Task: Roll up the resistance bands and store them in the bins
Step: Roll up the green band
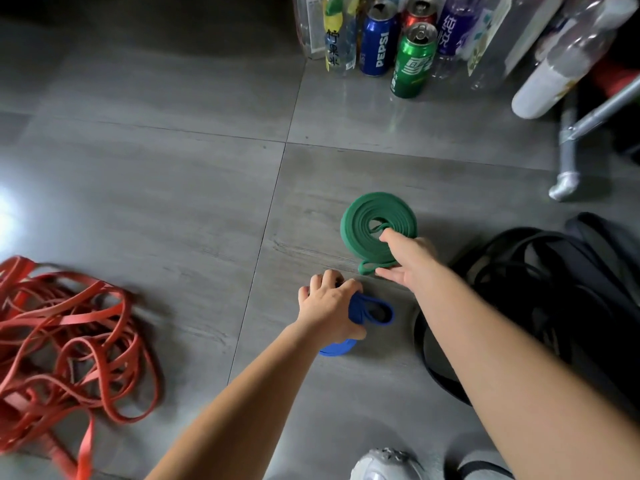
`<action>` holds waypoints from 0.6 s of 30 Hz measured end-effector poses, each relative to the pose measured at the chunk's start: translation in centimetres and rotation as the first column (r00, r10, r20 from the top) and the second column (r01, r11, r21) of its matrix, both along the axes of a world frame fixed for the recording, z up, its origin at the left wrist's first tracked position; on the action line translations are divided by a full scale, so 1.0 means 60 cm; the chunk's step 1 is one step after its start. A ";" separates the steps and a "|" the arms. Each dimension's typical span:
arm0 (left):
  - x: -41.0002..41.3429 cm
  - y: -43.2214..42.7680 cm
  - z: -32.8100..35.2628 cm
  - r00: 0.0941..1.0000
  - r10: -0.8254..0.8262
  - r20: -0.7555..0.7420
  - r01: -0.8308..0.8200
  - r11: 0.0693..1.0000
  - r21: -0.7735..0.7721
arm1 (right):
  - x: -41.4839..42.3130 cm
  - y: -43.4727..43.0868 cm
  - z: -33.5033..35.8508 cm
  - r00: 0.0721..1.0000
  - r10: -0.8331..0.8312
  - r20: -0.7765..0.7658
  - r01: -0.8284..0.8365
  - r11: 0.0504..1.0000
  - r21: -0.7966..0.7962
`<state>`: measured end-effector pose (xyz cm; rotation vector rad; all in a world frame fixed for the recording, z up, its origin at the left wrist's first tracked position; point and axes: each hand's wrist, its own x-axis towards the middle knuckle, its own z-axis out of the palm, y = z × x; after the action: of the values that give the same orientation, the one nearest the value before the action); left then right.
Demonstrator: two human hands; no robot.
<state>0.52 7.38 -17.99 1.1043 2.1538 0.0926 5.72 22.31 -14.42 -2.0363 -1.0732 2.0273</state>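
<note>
On the grey tiled floor (pixel 173 168), a tangled heap of red rubber bands (pixel 69 334) lay well to my left and a heap of black rubber bands (pixel 540 289) to my right. My right hand (pixel 408 258) pressed straight fingers onto the coiled green rubber band (pixel 360 216). Just beside it, my left hand (pixel 329 306) gripped the smaller rolled blue rubber band (pixel 372 310).

green band (pixel 360 216) coiled | blue band (pixel 356 310) rolled | red bands (pixel 72 320) tangled | black bands (pixel 540 289) heaped
</note>
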 end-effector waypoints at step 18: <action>0.009 -0.019 -0.002 0.995 0.077 -0.066 -0.069 0.992 0.109 | 0.097 0.002 0.009 0.491 0.498 0.715 -0.860 0.148 0.488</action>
<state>1.03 6.25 -18.12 1.1035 2.2749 0.2079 11.55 22.43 -13.88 -1.4107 -2.8258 0.6759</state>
